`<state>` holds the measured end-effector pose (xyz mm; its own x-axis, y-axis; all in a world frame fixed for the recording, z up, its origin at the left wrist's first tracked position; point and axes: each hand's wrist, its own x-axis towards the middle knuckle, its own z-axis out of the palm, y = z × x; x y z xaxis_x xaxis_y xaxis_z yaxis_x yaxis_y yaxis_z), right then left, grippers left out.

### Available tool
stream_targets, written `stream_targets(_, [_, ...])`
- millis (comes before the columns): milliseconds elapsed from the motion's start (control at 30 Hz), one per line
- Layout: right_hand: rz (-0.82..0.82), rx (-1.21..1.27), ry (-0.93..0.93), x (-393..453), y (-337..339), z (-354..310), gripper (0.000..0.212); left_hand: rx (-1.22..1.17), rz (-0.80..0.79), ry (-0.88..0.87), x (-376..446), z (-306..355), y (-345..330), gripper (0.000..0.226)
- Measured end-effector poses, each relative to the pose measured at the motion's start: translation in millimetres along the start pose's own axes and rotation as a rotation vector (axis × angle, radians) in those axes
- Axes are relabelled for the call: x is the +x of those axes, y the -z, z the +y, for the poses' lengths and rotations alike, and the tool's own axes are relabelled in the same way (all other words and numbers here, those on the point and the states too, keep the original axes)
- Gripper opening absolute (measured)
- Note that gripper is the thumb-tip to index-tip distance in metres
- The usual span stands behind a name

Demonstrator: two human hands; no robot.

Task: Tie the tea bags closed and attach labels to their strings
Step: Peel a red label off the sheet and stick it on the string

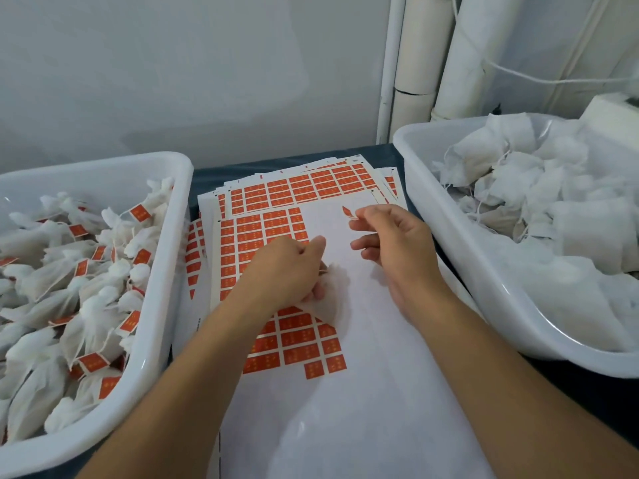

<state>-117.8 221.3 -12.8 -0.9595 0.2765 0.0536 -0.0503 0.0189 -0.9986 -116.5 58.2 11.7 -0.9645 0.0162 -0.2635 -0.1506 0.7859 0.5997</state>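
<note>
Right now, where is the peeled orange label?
In the head view, the peeled label is right of centre, pinched by the right hand above the sticker sheets.

Glossy white plastic tub at left [162,305] holding translucent white mesh tea bags [52,278] showing orange-red rectangular paper tags [140,213] with faint pale marks.

Glossy white plastic tub at right [449,243] holding plain white tea bags [518,174] trailing white strings.

White backing sheets [363,340] carrying grid of orange-red rectangular sticker labels [297,333], white gaps showing between them.

Single orange-red label [346,212] showing against white sheet.

Dark blue-grey tabletop [570,395] showing underneath.

Wall [173,81] looking pale grey-white; pipes [415,57] white.
</note>
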Motion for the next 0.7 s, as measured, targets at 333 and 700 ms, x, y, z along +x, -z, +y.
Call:
stream_targets(333, [-0.008, -0.03, 0.047, -2, -1, 1, 0.015, 0.152, 0.28, -0.133, -20, -17, 4, 0.042])
stream_targets(700, [-0.136, -0.121, 0.206, -14, -5, -2, 0.012, -0.298, 0.573, -0.352, -46, -39, 0, 0.027])
